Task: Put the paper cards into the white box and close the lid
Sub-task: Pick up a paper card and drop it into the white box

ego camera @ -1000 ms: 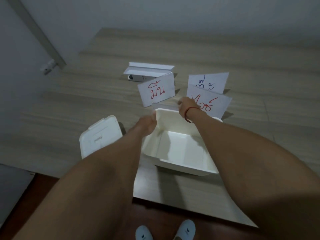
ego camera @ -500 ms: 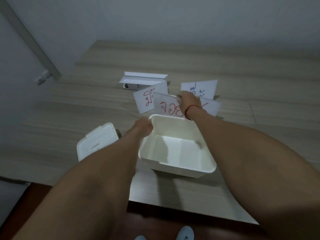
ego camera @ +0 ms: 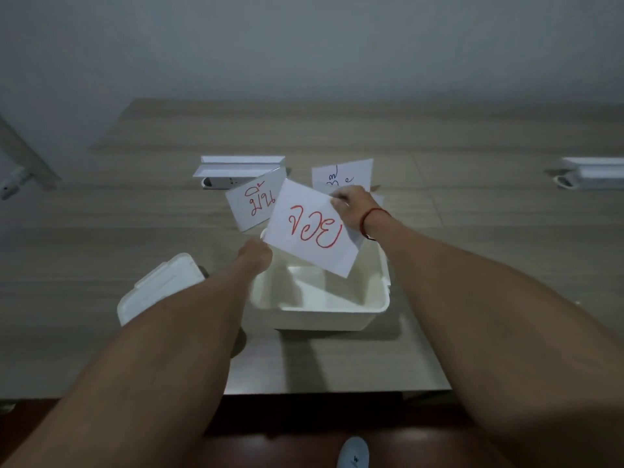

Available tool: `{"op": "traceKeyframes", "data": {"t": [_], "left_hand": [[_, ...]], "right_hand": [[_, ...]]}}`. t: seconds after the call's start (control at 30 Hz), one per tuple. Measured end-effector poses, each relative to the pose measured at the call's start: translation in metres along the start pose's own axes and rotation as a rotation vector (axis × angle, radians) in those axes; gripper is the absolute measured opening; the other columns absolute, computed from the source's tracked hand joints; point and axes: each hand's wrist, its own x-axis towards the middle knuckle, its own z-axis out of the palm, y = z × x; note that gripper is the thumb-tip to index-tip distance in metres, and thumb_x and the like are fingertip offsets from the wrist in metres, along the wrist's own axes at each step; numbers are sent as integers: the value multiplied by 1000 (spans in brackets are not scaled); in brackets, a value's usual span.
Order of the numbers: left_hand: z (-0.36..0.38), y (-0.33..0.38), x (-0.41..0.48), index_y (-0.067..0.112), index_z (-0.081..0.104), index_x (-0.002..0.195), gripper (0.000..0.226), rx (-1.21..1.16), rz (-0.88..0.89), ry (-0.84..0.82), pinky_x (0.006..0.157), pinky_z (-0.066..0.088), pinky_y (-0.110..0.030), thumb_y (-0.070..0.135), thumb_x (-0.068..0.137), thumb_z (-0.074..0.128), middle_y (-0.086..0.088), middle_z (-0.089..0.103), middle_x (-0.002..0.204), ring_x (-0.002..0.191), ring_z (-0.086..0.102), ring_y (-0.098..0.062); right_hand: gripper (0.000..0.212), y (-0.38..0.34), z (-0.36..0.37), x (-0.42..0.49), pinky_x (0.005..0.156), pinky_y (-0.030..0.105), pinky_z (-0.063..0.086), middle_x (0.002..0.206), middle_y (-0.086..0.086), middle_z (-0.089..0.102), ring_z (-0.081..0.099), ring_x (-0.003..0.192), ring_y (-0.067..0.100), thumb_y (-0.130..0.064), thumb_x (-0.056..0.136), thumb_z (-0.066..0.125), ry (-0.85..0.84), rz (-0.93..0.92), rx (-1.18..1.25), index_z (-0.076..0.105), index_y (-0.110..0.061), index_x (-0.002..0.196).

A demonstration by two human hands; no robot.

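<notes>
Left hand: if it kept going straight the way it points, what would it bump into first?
Probably the white box. The left hand already sits at its near-left corner, pointing away from the person. Past that corner comes the red-lettered card in the right hand, though depth is hard to judge.

A wood-grain desk (ego camera: 472,231) is stretching back to a plain grey wall (ego camera: 304,45). A white pop-up socket unit (ego camera: 236,170) is sitting open near the middle of it, and a second one (ego camera: 587,173) is lying at the far right edge. Below the desk edge, a white shoe (ego camera: 353,454) is showing on the dark reddish floor (ego camera: 270,450).
</notes>
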Motion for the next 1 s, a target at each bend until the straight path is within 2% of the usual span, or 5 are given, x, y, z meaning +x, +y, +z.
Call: {"op": "traceKeyframes", "data": {"t": [0.3,0.5,0.83,0.93,1.0], "left_hand": [[-3,-8,0,4,47,137,51,-91,43,7,104,45,-48,32,103,24,-25,54,134,124,53,-42],[1,-5,1,-2,49,135,51,-101,65,35,108,41,-45,27,104,21,-26,51,137,127,49,-40],[4,-10,8,0,51,131,52,-97,83,37,107,42,-48,33,102,22,-25,55,133,124,51,-41],[7,-9,14,-1,52,129,51,-79,109,76,103,44,-43,31,103,22,-25,56,130,121,53,-40],[11,-9,18,-2,55,125,51,-59,112,126,93,44,-39,30,103,22,-25,58,126,117,55,-40]], "right_hand": [[18,31,14,-23,88,32,46,105,19,61,52,94,21,-8,97,44,-83,112,109,61,-3,97],[20,41,20,-36,100,29,42,122,11,61,55,117,28,-13,97,44,-205,141,-73,62,-15,105],[36,15,31,-58,112,40,41,135,-1,61,56,123,14,-21,89,63,-960,305,-146,63,-17,125],[34,10,29,-49,104,34,47,123,1,68,64,108,14,-21,91,60,-794,242,-51,65,-10,122],[31,10,29,-34,80,23,52,103,7,70,67,84,14,-21,90,62,-490,177,87,69,-1,112]]}}
